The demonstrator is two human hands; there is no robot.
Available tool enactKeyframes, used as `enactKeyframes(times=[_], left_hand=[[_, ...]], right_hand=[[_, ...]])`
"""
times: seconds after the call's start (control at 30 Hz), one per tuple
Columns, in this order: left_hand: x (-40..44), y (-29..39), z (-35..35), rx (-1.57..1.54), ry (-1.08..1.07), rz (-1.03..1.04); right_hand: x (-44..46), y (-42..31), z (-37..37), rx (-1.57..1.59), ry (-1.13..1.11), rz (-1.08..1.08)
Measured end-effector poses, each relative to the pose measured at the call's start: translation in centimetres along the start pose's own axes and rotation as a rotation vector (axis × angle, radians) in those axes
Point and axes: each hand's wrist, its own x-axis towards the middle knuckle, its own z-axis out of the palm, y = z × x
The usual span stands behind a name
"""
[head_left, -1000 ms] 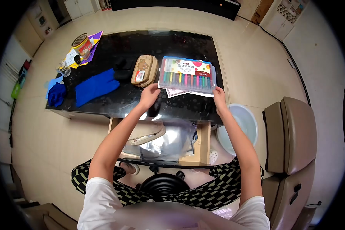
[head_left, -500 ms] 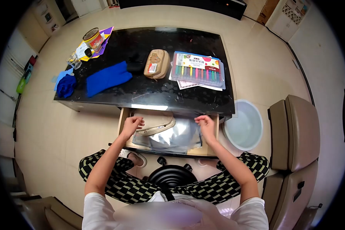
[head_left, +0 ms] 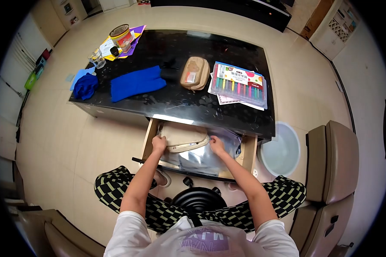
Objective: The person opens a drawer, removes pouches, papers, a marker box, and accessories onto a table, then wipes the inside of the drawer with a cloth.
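Down in the drawer (head_left: 249,152), left hand (head_left: 159,144) pinching the pouch (head_left: 185,136) by its left end, right hand (head_left: 217,145) its right, plastic (head_left: 199,160) there too, bench (head_left: 171,45) beyond.

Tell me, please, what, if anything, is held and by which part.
The cream pouch: the left hand holds its left end; the right hand is at its right end, grip unclear.

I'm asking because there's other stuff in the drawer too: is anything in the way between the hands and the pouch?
Nothing visible is. The left hand is at the left end of the pouch, the right hand at its right end. The plastic sheets in the drawer don't cover it.
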Motion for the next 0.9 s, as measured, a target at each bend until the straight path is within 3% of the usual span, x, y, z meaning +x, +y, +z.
enactKeyframes(times=[0.07, 0.13, 0.27, 0.43, 0.73, 0.87, 0.9], left_hand=[[0.3, 0.0, 0.0, 0.021, -0.051, -0.027], [1.3, -1.1, 1.1, 0.098, 0.104, 0.045], [1.8, -1.4, 1.4, 0.072, 0.094, -0.023], [3.1, -2.7, 2.0, -0.045, -0.067, -0.19], [3.2, -3.1, 2.3, 0.004, -0.149, -0.204], [4.1, -4.2, 3.7, -0.131, -0.222, -0.256], [2.8, -2.1, 2.2, -0.167, -0.323, -0.334]], right_hand=[[0.6, 0.1, 1.0, -0.009, 0.017, -0.003], [1.1, 0.3, 1.8, -0.026, 0.035, -0.003], [1.5, -0.7, 2.2, -0.134, 0.077, 0.061], [2.2, -1.8, 2.9, -0.156, 0.029, 0.145], [3.9, -1.0, 4.1, -0.105, 0.083, 0.146], [3.7, -1.0, 3.8, 0.072, 0.113, 0.206], [3.3, -1.5, 3.4, 0.158, 0.105, 0.248]])
